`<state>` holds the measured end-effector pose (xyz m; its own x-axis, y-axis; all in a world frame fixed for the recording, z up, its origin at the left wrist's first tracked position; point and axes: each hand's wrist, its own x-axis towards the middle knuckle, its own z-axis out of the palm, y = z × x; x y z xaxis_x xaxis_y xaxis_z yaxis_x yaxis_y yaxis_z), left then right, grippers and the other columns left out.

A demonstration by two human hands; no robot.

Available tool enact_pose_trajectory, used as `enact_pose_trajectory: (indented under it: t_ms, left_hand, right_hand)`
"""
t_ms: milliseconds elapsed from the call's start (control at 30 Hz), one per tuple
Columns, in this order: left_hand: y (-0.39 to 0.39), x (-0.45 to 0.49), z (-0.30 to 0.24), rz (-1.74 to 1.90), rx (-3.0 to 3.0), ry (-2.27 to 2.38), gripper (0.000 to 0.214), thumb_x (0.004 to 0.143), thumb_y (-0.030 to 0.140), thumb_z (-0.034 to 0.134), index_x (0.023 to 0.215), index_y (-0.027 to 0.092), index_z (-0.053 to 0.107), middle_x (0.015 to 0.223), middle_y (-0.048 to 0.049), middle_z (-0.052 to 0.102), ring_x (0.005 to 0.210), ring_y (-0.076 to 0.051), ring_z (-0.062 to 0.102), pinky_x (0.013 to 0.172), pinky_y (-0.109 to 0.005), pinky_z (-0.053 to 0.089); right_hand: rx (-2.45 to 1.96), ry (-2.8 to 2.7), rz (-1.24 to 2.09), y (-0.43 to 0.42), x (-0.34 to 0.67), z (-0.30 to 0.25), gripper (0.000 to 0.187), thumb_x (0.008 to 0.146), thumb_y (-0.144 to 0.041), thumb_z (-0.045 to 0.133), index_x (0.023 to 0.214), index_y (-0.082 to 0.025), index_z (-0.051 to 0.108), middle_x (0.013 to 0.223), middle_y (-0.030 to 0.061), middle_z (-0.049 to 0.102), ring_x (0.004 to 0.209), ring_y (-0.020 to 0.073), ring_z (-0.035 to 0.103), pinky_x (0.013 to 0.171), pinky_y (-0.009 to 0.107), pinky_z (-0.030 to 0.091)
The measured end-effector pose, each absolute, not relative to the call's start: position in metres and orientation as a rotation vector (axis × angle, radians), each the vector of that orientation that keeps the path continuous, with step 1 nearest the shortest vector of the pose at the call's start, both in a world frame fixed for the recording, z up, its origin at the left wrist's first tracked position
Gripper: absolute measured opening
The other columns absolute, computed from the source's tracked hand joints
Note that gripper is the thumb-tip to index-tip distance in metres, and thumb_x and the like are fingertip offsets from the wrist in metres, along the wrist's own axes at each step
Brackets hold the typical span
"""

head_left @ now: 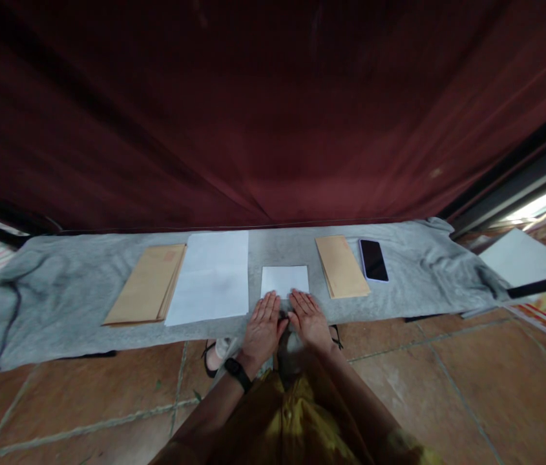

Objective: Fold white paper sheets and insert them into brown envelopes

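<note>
Dark red fabric [273,142] hangs behind a narrow desk covered with a rumpled grey cloth [422,265], above a floor of brownish tiles [399,387]. Taking the small white paper [284,278] as the landmark: it lies flat on the cloth, directly in front of the person. Both hands meet its near edge, the left hand [263,326] at its left part and the right hand [309,323] at its right part. Fingers on both hands are straight and laid flat, palms down, gripping nothing.

Left of the small paper lie larger white sheets [214,274], and beyond these a stack of brown envelopes [144,284]. To its right are narrower brown envelopes [341,266], then a smartphone [374,260] in a pale purple case, screen dark.

That small paper looks light, thin and easily creased; it would probably slide on the soft cloth unless held down. Its side edges or far corners, free of the hands, seem the best places to pinch it.

Faint reddish print marks the upper right corner of the left envelopes, too small to read. No lettering shows on the small paper, and no brand can be made out on the smartphone.
</note>
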<state>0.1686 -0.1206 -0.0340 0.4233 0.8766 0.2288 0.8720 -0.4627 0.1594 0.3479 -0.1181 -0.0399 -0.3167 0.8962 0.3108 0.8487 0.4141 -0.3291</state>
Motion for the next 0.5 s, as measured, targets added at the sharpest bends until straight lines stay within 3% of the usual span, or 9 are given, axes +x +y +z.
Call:
enact_pose_trajectory:
  t_ms: [500]
  left_hand:
    - [-0.127, 0.157, -0.038, 0.472, 2.607, 1.751, 0.062, 0.102, 0.042, 0.042, 0.150, 0.004, 0.039, 0.156, -0.0209, 0.041, 0.149, -0.028, 0.033, 0.121, -0.048, 0.034]
  right_hand:
    - [-1.558, -2.190, 0.111, -0.128, 0.378, -0.044, 0.047, 0.105, -0.030, 0.037, 0.149, -0.013, 0.046, 0.150, 0.0123, 0.052, 0.141, 0.0238, 0.046, 0.121, 0.047, 0.032]
